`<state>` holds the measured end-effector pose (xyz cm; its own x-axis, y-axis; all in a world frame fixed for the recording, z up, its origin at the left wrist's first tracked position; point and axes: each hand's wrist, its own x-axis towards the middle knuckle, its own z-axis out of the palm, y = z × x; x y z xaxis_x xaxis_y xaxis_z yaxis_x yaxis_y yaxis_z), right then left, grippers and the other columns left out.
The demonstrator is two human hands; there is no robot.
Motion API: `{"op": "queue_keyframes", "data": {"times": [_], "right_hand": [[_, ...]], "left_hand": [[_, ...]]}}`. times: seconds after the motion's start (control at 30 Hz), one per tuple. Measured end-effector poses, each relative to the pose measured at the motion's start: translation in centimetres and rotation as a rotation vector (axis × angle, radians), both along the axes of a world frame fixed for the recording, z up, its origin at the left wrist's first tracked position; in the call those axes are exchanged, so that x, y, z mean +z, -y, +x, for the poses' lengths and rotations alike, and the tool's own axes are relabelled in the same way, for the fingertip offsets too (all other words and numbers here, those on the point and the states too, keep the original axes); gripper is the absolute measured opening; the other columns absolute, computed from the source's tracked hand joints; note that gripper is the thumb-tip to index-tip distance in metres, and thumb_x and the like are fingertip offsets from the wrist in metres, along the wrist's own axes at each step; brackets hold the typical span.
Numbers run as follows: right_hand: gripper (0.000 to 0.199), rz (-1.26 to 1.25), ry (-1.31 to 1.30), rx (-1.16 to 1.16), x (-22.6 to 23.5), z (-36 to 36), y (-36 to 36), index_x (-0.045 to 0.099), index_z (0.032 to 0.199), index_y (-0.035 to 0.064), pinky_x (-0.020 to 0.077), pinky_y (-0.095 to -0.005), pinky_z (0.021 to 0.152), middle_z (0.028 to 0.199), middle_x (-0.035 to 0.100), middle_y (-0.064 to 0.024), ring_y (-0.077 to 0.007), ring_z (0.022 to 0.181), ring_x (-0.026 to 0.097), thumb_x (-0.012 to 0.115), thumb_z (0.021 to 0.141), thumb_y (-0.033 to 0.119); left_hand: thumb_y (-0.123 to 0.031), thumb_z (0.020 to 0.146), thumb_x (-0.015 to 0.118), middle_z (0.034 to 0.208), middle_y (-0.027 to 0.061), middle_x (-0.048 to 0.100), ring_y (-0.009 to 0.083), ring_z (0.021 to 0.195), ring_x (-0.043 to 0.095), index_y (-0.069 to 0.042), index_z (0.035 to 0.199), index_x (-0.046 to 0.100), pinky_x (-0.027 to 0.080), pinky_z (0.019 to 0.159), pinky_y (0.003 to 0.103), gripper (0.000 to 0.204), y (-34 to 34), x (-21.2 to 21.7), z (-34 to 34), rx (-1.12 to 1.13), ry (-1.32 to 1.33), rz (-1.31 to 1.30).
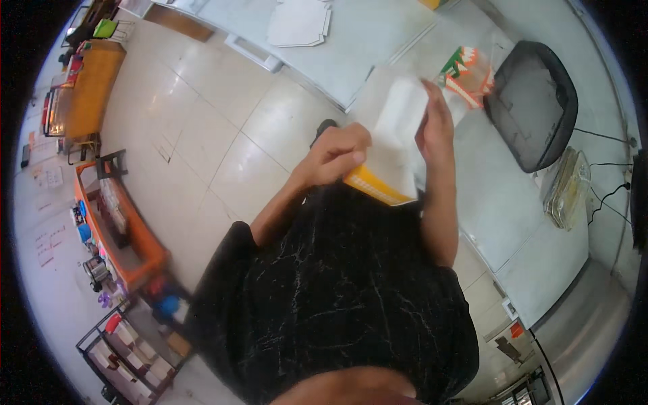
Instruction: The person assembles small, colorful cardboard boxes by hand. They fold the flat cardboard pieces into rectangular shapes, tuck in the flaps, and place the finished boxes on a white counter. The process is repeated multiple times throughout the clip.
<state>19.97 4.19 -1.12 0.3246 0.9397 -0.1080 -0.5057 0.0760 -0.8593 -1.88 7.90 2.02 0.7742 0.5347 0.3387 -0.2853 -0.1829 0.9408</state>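
Observation:
A paper carton (390,154), white inside with a yellow printed outer wall, stands open-topped in front of my body. My left hand (339,154) is closed on its left side, fingers curled and thumb at the yellow wall's corner. Along the carton's right side lies my right hand (437,125), its fingers stretched out almost straight and pointing away from me. Part of that palm is hidden, and the hand is slightly blurred. Just beyond it, a clear plastic bag (467,75) with orange and green print rests on the table.
White tables (486,196) run along the right and far side. A stack of flat white card blanks (299,23) lies on the far one. At right are a black mesh chair back (531,104), bagged flat items (567,189) and cables. An orange cart (138,260) stands at left.

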Motion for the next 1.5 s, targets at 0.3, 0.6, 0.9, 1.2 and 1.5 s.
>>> {"op": "queue_keyframes", "data": {"times": [0.3, 0.6, 0.9, 1.2, 1.5], "right_hand": [[0.024, -0.172, 0.487, -0.384, 1.9, -0.3, -0.3, 0.06, 0.1, 0.002, 0.0424, -0.0207, 0.06, 0.077, 0.06, -0.0012, -0.004, 0.066, 0.051, 0.064, 0.095, 0.025], [0.017, -0.037, 0.442, -0.346, 2.9, -1.9, 0.1, 0.062, 0.088, 0.0015, 0.0408, -0.0184, 0.058, 0.074, 0.06, 0.002, -0.0015, 0.065, 0.051, 0.069, 0.091, 0.017], [0.009, 0.252, 0.342, -0.302, 5.5, -5.0, 0.9, 0.067, 0.094, 0.0014, 0.0487, -0.0218, 0.068, 0.098, 0.071, -0.0123, -0.0095, 0.079, 0.063, 0.069, 0.087, 0.006], [0.014, 0.064, 0.345, -0.217, 6.5, -4.3, 2.1, 0.067, 0.101, 0.0002, 0.0481, -0.0219, 0.067, 0.09, 0.071, -0.0088, -0.0086, 0.076, 0.062, 0.066, 0.091, 0.011], [0.02, 0.236, 0.3, -0.518, 6.4, -2.6, 2.5, 0.064, 0.098, -0.0021, 0.0473, -0.0284, 0.061, 0.083, 0.069, -0.0107, -0.014, 0.069, 0.062, 0.067, 0.091, 0.016]], "left_hand": [[-0.004, 0.084, 0.054, 0.084, 0.0126, 0.057, 0.0317, 0.078, 0.054, -0.001, 0.078, 0.058, 0.046, 0.077, 0.039, 0.008, 0.2, 1.9, 2.0, 0.008, 0.054, 0.437], [-0.017, 0.101, 0.04, 0.087, 0.0081, 0.06, 0.0198, 0.08, 0.056, 0.001, 0.094, 0.061, 0.045, 0.076, 0.031, 0.028, -4.9, 1.9, 5.4, 0.503, -0.265, 0.159], [-0.024, 0.102, 0.047, 0.068, 0.0102, 0.052, 0.0216, 0.059, 0.046, 0.002, 0.076, 0.051, 0.039, 0.055, 0.033, 0.036, -4.5, 1.8, 6.3, 0.944, 0.037, 0.733], [-0.026, 0.1, 0.054, 0.077, 0.0053, 0.053, 0.0088, 0.066, 0.045, 0.001, 0.104, 0.045, 0.039, 0.061, 0.021, 0.028, -3.8, 0.8, 6.5, 0.879, 0.224, 0.511], [-0.023, 0.102, 0.047, 0.109, 0.0069, 0.062, 0.0157, 0.1, 0.055, 0.004, 0.122, 0.055, 0.043, 0.093, 0.031, 0.035, -3.2, 0.8, 5.2, 0.257, -0.391, -0.11]]}}
